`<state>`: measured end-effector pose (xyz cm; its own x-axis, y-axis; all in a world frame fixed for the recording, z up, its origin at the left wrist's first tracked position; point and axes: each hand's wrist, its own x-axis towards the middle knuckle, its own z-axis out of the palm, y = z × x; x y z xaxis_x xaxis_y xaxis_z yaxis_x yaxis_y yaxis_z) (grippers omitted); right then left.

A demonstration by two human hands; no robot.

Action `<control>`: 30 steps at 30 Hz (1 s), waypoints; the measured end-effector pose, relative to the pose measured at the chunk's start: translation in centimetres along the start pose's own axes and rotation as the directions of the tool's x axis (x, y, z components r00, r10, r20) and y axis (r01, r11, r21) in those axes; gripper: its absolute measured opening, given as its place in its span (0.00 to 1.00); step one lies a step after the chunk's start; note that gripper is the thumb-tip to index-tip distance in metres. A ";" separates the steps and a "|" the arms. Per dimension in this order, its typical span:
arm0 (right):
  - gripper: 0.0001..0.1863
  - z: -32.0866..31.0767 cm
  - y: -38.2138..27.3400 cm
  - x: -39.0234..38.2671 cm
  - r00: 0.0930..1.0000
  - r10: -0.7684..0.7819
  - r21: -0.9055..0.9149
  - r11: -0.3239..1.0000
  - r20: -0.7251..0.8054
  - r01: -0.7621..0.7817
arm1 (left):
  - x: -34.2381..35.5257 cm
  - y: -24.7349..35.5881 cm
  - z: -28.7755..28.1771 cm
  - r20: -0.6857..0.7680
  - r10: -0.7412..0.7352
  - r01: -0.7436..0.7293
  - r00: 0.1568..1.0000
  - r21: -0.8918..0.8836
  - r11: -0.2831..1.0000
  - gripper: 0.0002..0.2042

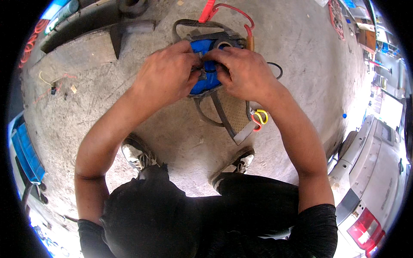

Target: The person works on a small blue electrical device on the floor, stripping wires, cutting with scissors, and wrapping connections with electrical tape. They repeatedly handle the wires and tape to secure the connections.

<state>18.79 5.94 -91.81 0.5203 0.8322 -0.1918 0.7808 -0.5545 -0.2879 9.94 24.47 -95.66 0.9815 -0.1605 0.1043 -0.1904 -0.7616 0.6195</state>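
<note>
A blue and black, bag-like thing [199, 87] with dark straps lies on the floor in front of me. My left hand [165, 71] is closed at its left side, fingertips bent in toward the middle. From the right, my right hand [245, 73] reaches over it with thumb and fingers pinched near the left fingertips. What the fingers grip between them is too small and hidden to name. At the far edge of the blue thing sits a round ring-shaped piece [223, 44]. A red clamp [207, 11] with a red cable lies just beyond.
Red and yellow tool handles [260, 119] lie by a dark strap [221, 114] on the nearer side. A long block [81, 56] lies at the far left, a blue crate [28, 146] at the left rim. A pale vehicle [374, 172] with a red tail light stands right.
</note>
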 end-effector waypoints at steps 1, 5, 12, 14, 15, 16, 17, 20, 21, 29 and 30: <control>0.16 0.1 0.2 0.0 1.000 -0.002 0.017 1.000 -0.004 0.002 | 0.1 0.0 0.0 0.017 -0.002 0.002 1.000 0.016 1.000 0.09; 0.15 0.8 0.7 -0.1 1.000 -0.007 0.050 0.999 -0.021 0.008 | 0.0 0.7 0.4 0.031 -0.090 0.089 0.995 0.041 0.995 0.08; 0.16 1.1 1.2 -0.1 0.996 -0.055 0.069 0.996 -0.071 0.060 | 0.3 0.1 0.8 -0.077 0.027 -0.027 0.997 0.001 1.000 0.07; 0.16 1.1 1.2 0.0 0.994 -0.055 0.066 0.996 -0.093 0.062 | 0.6 -0.6 0.6 -0.036 0.167 -0.165 0.985 0.032 0.986 0.07; 0.16 1.3 1.3 0.0 0.992 -0.054 0.064 0.996 -0.111 0.062 | 0.9 -1.0 0.2 0.002 0.260 -0.259 0.966 0.056 0.964 0.06; 0.15 1.4 1.4 0.0 0.990 -0.054 0.063 0.996 -0.130 0.062 | 1.2 -1.3 -0.1 0.041 0.350 -0.352 0.936 0.076 0.933 0.06; 0.15 1.4 1.4 0.1 0.992 -0.049 0.067 0.996 -0.116 0.057 | 1.4 -1.5 -0.3 0.064 0.392 -0.396 0.918 0.091 0.914 0.06; 0.15 1.2 1.5 0.3 0.995 -0.046 0.085 0.995 -0.093 0.054 | 2.1 -1.9 -0.9 0.140 0.501 -0.517 0.854 0.126 0.846 0.05; 0.15 1.4 1.7 0.4 0.994 -0.052 0.095 0.994 -0.100 0.062 | 2.4 -2.2 -1.1 0.169 0.528 -0.550 0.832 0.135 0.824 0.05; 0.13 1.2 1.6 0.6 0.997 -0.002 0.251 0.968 -0.074 0.020 | 3.5 -3.4 -1.6 0.328 0.605 -0.669 0.725 0.130 0.732 0.09; 0.13 1.0 1.5 0.7 0.998 0.010 0.271 0.963 -0.067 0.008 | 3.5 -3.9 -1.4 0.327 0.626 -0.691 0.708 0.136 0.710 0.10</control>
<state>19.92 5.70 -93.34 0.5502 0.8246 -0.1319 0.6622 -0.5271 -0.5327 14.11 27.76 -96.60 0.5694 -0.7955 0.2073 -0.8157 -0.5155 0.2624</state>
